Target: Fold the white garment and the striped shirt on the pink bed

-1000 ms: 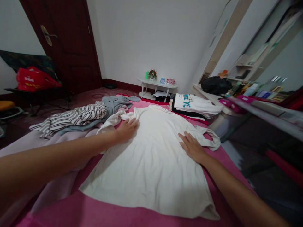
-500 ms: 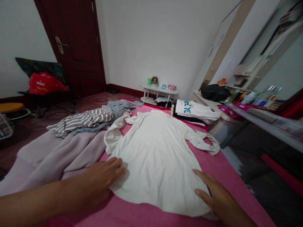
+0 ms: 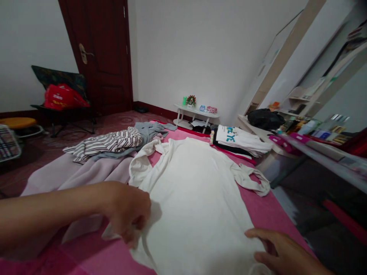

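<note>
A white long-sleeved top (image 3: pixel 197 191) lies spread flat on a pink bed cover (image 3: pixel 272 214), neck end away from me. My left hand (image 3: pixel 129 212) is closed in a pinch on the top's near left hem and lifts that edge slightly. My right hand (image 3: pixel 282 254) rests at the near right hem corner, fingers curled on the cloth; whether it grips is unclear. Both sleeves lie crumpled beside the body of the top.
A striped garment (image 3: pixel 109 143) and a grey one (image 3: pixel 149 130) lie at the bed's left, on a pale lilac cloth (image 3: pixel 77 175). Folded clothes (image 3: pixel 237 139) are stacked at the far right. A small white table (image 3: pixel 196 112), a dark door (image 3: pixel 103 57) and cluttered shelves (image 3: pixel 315 130) surround the bed.
Both hands have slid from the top's shoulders down to its near hem. The left hand went from flat to pinching the hem edge; the right hand's fingers have curled.
</note>
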A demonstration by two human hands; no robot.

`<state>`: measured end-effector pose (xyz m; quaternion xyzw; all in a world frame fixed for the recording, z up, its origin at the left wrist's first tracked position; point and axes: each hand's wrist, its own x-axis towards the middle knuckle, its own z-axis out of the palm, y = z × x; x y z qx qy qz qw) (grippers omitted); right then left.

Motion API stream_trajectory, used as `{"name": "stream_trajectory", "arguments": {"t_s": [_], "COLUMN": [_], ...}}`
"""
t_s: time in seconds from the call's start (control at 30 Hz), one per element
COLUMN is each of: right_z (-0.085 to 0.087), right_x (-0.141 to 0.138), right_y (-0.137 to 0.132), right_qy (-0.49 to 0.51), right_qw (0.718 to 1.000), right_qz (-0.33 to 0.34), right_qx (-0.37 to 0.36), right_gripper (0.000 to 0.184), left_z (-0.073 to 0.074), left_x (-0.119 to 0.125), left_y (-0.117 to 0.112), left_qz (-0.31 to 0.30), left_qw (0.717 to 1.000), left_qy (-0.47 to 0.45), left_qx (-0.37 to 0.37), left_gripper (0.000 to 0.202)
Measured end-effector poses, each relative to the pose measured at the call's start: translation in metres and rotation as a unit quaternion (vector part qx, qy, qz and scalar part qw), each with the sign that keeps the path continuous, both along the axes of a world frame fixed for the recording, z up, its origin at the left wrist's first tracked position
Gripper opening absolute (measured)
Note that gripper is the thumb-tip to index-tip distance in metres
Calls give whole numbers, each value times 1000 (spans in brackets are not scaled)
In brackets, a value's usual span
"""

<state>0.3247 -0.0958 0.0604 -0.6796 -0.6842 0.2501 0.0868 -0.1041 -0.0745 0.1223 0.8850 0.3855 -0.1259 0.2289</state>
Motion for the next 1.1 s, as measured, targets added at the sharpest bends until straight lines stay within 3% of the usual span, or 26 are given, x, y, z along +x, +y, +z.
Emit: {"name": "stream_trajectory", "arguments": {"t_s": [0.07,0.1,0.17,0.27,0.37,0.47,0.57,0.7,0.8,0.97,1.1], "right_z": [11,17,24,10,-21,-38,-36,-40,-57,-69,-68], "right_x": [-21,-37,-75,-114,-104,-74,-77,-128,-151,-145,-140], "right_y": [17,28,52,91,135,178,209,221,219,219,220], "right_qy": [-94,-122,-119,-73,-79,-191,-268,-216,-184,-175,-145], "right_qw": [993,986,971,948,947,966,959,954,959,962,966], "right_qz": [21,35,89,197,246,105,-8,71,83,69,57], "right_qx": [65,106,187,240,189,137,96,194,200,197,205], "right_gripper": [36,37,41,56,65,63,62,51,49,50,49], "left_z": [3,1,-11,-49,-92,-116,-119,-114,-115,-118,-100], "left_x": [22,36,66,101,113,109,106,105,103,100,83], "left_y": [20,32,59,97,121,129,129,129,129,128,132], "left_qz": [-62,-78,-70,36,114,142,141,142,137,128,81], "left_qw": [992,990,990,965,940,934,930,931,928,924,941], "left_qy": [-34,-65,-125,-126,-117,-139,-154,-157,-162,-170,-133], "left_qx": [-101,-99,0,228,300,299,302,298,307,319,299], "left_gripper": [20,22,26,51,57,57,58,59,58,53,48]}}
